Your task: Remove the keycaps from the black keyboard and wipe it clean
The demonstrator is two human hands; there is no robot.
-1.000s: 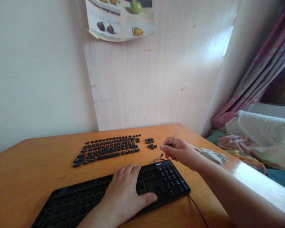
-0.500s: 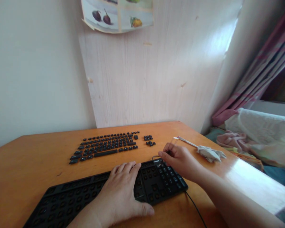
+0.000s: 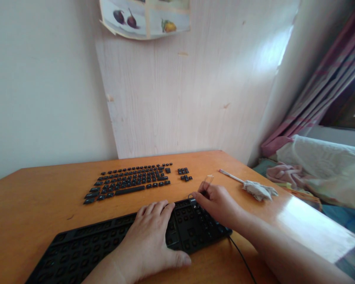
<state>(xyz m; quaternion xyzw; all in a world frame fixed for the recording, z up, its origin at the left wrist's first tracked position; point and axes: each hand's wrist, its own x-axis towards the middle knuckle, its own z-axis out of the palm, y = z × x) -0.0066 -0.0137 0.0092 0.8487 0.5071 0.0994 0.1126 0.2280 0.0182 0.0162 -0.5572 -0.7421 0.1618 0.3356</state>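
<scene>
A black keyboard lies slantwise at the front of the table; most of its left and middle part has bare sockets, while keycaps sit on the number pad at its right end. Across its middle rests my left hand, fingers stretched along the top edge and thumb over the front edge. My right hand is closed over the upper number pad, gripping a wire keycap puller whose thin loops stick up past the fingers. Its lower end is hidden by the hand.
Behind the keyboard, removed keycaps lie in keyboard order, with two small clusters to their right. A brush with a grey cloth-like head lies at the right. The keyboard's cable trails off the front.
My right hand has shifted slightly left and down over the number pad, with the puller's wire loops moving left too. My left hand stays on the keyboard.
</scene>
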